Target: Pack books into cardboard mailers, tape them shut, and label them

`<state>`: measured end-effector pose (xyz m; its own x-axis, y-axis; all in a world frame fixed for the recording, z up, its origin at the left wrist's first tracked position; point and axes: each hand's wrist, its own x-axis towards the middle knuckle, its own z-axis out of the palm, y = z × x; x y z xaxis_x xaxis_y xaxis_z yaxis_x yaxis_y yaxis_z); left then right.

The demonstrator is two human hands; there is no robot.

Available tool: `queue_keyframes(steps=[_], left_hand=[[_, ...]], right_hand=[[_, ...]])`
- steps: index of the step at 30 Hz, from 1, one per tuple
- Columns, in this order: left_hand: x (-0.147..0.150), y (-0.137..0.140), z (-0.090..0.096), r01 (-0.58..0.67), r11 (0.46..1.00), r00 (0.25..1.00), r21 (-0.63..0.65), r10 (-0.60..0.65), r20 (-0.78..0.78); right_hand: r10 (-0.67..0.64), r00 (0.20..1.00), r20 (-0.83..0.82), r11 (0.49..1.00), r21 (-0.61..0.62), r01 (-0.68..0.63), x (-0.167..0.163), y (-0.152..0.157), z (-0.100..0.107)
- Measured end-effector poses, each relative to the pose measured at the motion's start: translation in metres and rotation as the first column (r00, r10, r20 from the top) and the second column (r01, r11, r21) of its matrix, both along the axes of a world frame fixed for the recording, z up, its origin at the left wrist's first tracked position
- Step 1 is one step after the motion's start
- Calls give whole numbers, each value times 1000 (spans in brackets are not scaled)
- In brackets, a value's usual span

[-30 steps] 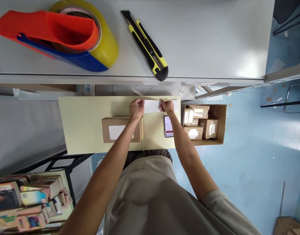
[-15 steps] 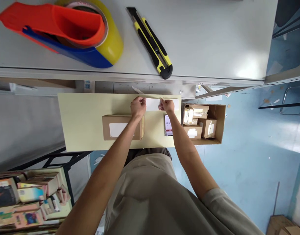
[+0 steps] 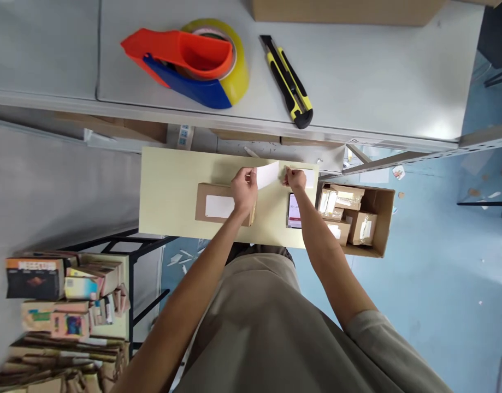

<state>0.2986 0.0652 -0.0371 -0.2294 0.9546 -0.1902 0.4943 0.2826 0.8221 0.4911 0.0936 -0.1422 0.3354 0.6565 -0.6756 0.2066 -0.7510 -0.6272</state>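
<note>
My left hand [image 3: 244,190] pinches the left end of a white paper label [image 3: 268,173], whose free end stands up off the table and points right. Across a small gap, my right hand [image 3: 295,179] has its fingers pressed together; what they grip, if anything, is too small to make out. Another white paper piece [image 3: 309,179] lies partly behind that hand. Below my left wrist rests a cardboard box [image 3: 200,203] bearing a white label [image 3: 218,206]. Beside my right forearm lies a phone [image 3: 294,212] with a timer on its screen.
The pale yellow table [image 3: 169,191] sits below a grey shelf [image 3: 369,82]. On the shelf are a tape dispenser [image 3: 210,93] and a yellow-black utility knife [image 3: 289,84]. An open carton [image 3: 382,224] with several small boxes stands at right. A rack [image 3: 131,295] holds folded cartons at lower left.
The white label in my left hand has lifted and come away from my right hand, which has drawn apart from it. The camera view has shifted, so everything appears farther right.
</note>
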Motion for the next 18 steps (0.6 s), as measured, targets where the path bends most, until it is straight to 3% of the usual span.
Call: queue_keyframes(steps=[4, 8, 13, 18], left_hand=[[-28, -15, 25, -49, 997, 962, -52, 61, 265], [-53, -40, 48, -69, 989, 903, -131, 118, 413], [-72, -67, 58, -81, 987, 852, -142, 142, 503], [-82, -79, 56, -51, 993, 909, -108, 91, 408]], right_hand=[[31, 1000, -2, 999, -20, -31, -2, 4, 13], [42, 980, -195, 998, 54, -32, -6, -9, 43], [146, 899, -412, 965, 259, -39, -18, -73, 93], [128, 909, -396, 885, 460, 76, -34, -129, 122]])
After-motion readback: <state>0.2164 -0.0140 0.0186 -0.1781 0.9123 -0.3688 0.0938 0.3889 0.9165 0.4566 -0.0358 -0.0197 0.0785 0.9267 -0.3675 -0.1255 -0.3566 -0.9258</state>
